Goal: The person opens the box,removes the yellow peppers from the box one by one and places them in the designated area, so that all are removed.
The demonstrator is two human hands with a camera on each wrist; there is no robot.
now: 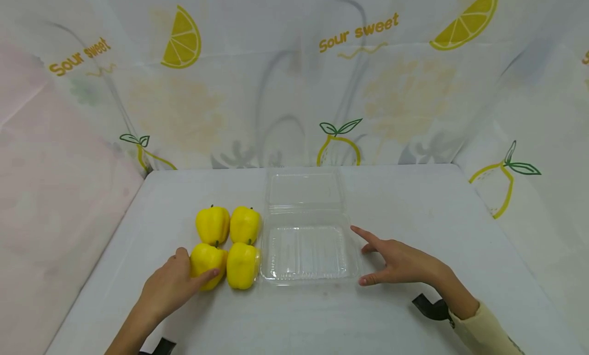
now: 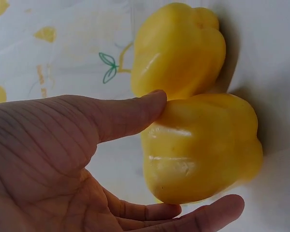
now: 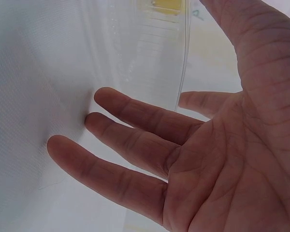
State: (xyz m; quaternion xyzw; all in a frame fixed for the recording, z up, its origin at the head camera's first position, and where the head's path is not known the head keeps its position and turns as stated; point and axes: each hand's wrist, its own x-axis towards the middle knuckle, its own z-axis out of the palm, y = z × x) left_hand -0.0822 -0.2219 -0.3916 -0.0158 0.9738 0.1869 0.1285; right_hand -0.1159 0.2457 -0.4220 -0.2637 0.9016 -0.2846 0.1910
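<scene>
Several yellow bell peppers stand in two rows left of centre in the head view. At the near-left bell pepper (image 1: 206, 265) is my left hand (image 1: 167, 283). In the left wrist view its thumb (image 2: 152, 104) lies on one side of that pepper (image 2: 198, 150), with fingers along the opposite side. A clear plastic clamshell box (image 1: 306, 282) lies with its lid (image 1: 306, 189) folded back, directly right of the peppers. Beside the box's right edge is my right hand (image 1: 400, 263), fingers spread and holding nothing. Its fingertips are close to the rim (image 3: 184, 72) in the right wrist view.
The near-right pepper (image 1: 242, 265) stands against or very near the box's left edge. Two more peppers (image 1: 212, 224) are behind. A white table (image 1: 294, 324) lies under everything, and a lemon-print cloth (image 1: 294, 89) hangs along its back.
</scene>
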